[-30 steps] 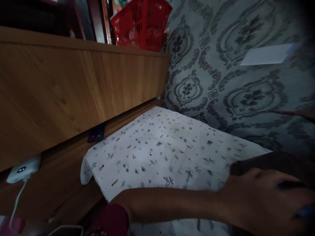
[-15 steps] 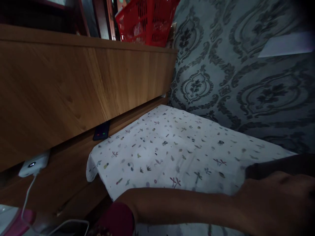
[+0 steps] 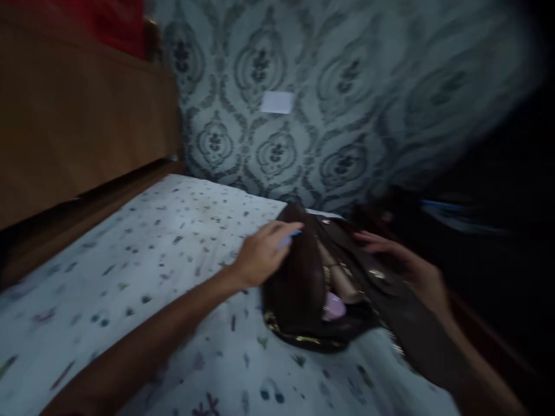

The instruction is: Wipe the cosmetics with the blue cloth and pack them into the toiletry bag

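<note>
A dark brown handbag (image 3: 299, 283) with gold-coloured trim stands unfastened on the patterned sheet, its flap (image 3: 416, 318) folded back to the right. Inside it show a pink rounded item (image 3: 335, 307) and a beige tube-like item (image 3: 342, 282). My left hand (image 3: 263, 254) is closed at the bag's left side, gripping its upper edge. By those fingertips is a small blue item (image 3: 288, 237), too blurred to name. My right hand (image 3: 405, 263) holds the flap from behind, its fingers partly hidden by it.
A white sheet with small printed motifs (image 3: 173, 248) covers the surface. Patterned wallpaper (image 3: 277, 153) rises behind, bearing a white rectangle (image 3: 277, 102). At left is a wooden cabinet (image 3: 87, 127) with a red basket (image 3: 117, 29) on top. The right side is very dark.
The view has swung right, bringing the handbag and both hands into sight. Before, one arm reached to the right edge beside something dark; the bag's inside now shows.
</note>
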Demonstrator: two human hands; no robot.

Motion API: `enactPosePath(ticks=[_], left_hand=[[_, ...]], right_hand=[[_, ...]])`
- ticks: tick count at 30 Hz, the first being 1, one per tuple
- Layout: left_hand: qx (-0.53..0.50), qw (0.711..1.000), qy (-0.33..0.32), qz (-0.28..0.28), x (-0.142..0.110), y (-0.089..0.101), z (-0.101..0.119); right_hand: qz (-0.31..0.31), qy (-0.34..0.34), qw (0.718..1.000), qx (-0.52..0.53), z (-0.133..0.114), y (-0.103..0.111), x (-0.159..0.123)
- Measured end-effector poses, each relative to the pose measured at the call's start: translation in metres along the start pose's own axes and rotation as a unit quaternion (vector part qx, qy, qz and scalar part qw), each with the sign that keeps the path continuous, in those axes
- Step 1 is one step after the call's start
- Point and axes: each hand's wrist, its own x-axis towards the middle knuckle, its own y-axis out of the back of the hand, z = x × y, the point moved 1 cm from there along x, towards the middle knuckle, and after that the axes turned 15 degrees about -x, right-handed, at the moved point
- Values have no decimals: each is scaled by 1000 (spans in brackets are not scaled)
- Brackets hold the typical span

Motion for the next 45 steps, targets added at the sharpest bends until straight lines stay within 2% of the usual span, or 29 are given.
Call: enactPosePath(ticks=[2, 5, 8, 9, 11, 14, 18, 20, 22, 24, 27, 31, 36, 39, 41, 43, 45], left_hand=[[5, 1000, 10, 8, -5, 9, -13], [93, 993, 66, -13, -18, 25, -35], [162, 974, 115, -107, -36, 40, -55], [168, 968, 119, -146, -40, 44, -61], [166, 962, 110, -188, -42, 49, -66], [125, 974, 81, -169, -27, 49, -55], [23, 994, 41, -98, 10, 29, -15], [-11, 994, 0, -111, 22, 12, 6], [-11, 988, -21, -151, 26, -5, 22], [11, 984, -22, -177, 25, -17, 30], [29, 985, -14, -169, 21, -25, 32], [31, 989, -4, -144, 19, -27, 28], [35, 989, 11, -142, 19, -29, 31], [15, 985, 19, -173, 24, -19, 34], [3, 976, 23, -216, 31, -7, 35], [-1, 965, 23, -262, 40, 5, 34], [2, 960, 14, -280, 50, 10, 30]], right_hand=[[-16, -6, 1000, 11, 1, 19, -10], [-33, -17, 999, -20, -5, 23, -16], [-49, -13, 998, -45, -13, 20, -20], [-53, -9, 997, -53, -15, 19, -21], [-54, -1, 995, -82, -18, 19, -23], [-54, 5, 986, -159, -24, 17, -20], [-90, 7, 970, -228, -30, 11, -13], [-81, -10, 969, -234, -29, 7, -12], [-53, -45, 973, -218, -24, 4, -15], [-31, -86, 979, -182, -16, 2, -20], [-20, -97, 989, -107, -5, 2, -29], [-31, -57, 998, -25, -4, 3, -33], [-27, -71, 995, -68, -26, -3, -31], [-54, -97, 990, -88, -36, -4, -27], [-70, -114, 986, -98, -38, -4, -24], [-74, -124, 984, -106, -38, -3, -20], [-72, -116, 984, -116, -40, -3, -17]])
